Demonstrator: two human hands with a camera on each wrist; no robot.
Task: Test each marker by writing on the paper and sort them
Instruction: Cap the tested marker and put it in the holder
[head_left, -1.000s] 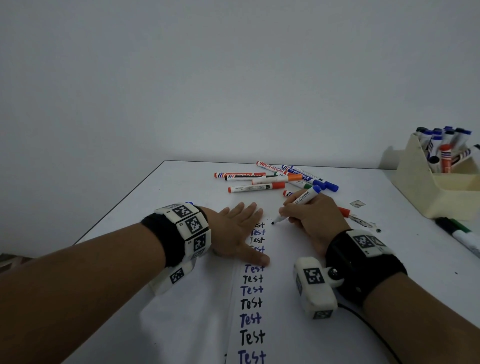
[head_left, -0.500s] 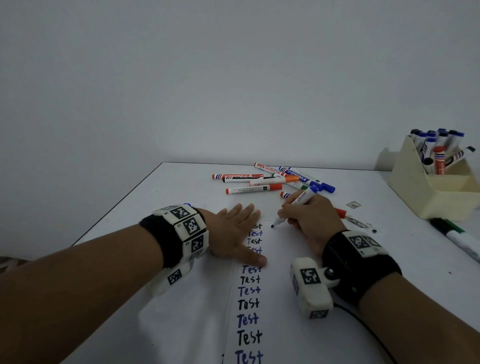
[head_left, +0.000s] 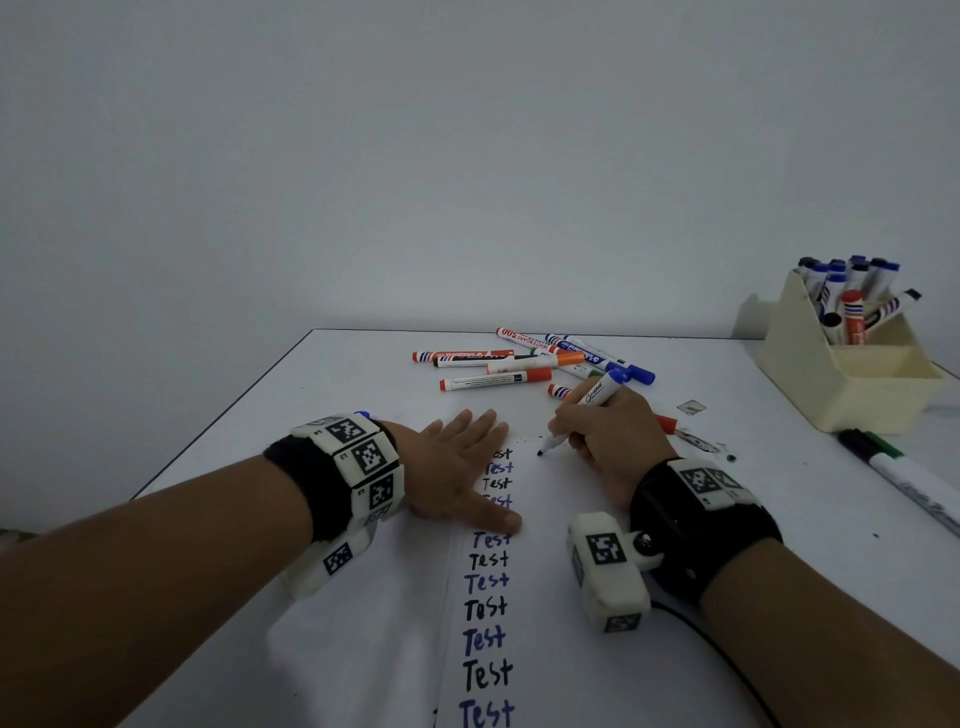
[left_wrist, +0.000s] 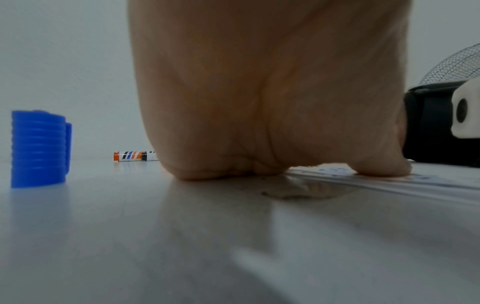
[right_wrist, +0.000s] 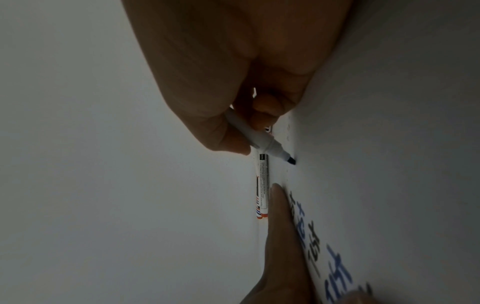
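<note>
**Marker tip at the paper, left hand pressing the sheet flat**

Head view: the left hand (head_left: 457, 467) lies flat with fingers spread on the paper (head_left: 524, 597), its thumb stretched across a column of handwritten "Test" words (head_left: 485, 608) in black and blue. Just to its right, the right hand (head_left: 608, 441) pinches an uncapped marker (head_left: 582, 410) in a writing grip, blue end up, dark tip down at the sheet beside the top of the column. Beyond both hands lies a loose pile of markers (head_left: 519, 361). Far to the right of the right hand stands a cream holder (head_left: 852, 384) with capped markers upright in its rear compartment, and a green-ended marker (head_left: 904, 473) lies on the table in front of it.

Left wrist view: the heel of the left hand (left_wrist: 259, 102) presses on the table and the paper's edge (left_wrist: 389, 181). To its left a ribbed blue cap (left_wrist: 39, 149) stands upright.

Right wrist view: thumb and fingers (right_wrist: 262, 121) clamp the marker's barrel (right_wrist: 249, 131); its tip touches, or nearly touches, the paper (right_wrist: 389, 164). A left-hand finger (right_wrist: 283, 226) lies along the written column.
</note>
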